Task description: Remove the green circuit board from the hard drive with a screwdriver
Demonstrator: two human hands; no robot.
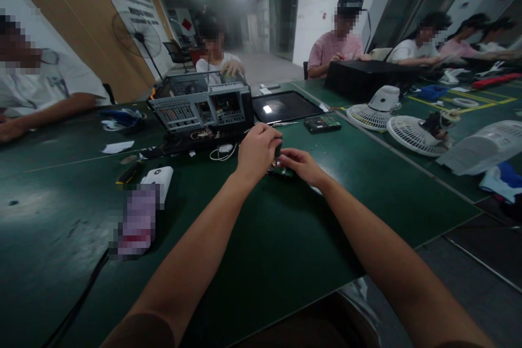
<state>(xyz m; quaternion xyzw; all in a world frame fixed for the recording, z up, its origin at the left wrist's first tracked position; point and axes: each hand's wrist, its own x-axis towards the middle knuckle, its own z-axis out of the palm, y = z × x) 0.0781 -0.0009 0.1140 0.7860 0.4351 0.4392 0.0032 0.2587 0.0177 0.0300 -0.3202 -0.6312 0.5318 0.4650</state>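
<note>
My left hand is closed around the dark handle of a screwdriver, which stands upright with its tip pointing down. Beneath it, a small green circuit board lies on the table, partly covered by my fingers. My right hand is beside the screwdriver's lower end, thumb and fingers pinched together just above the board. What sits between those fingertips is too small to make out.
Beyond my hands stand an opened computer case, a black panel and a hard drive. Fan parts lie to the right. At left are a white power bank and yellow-black pliers. Several people sit around the table.
</note>
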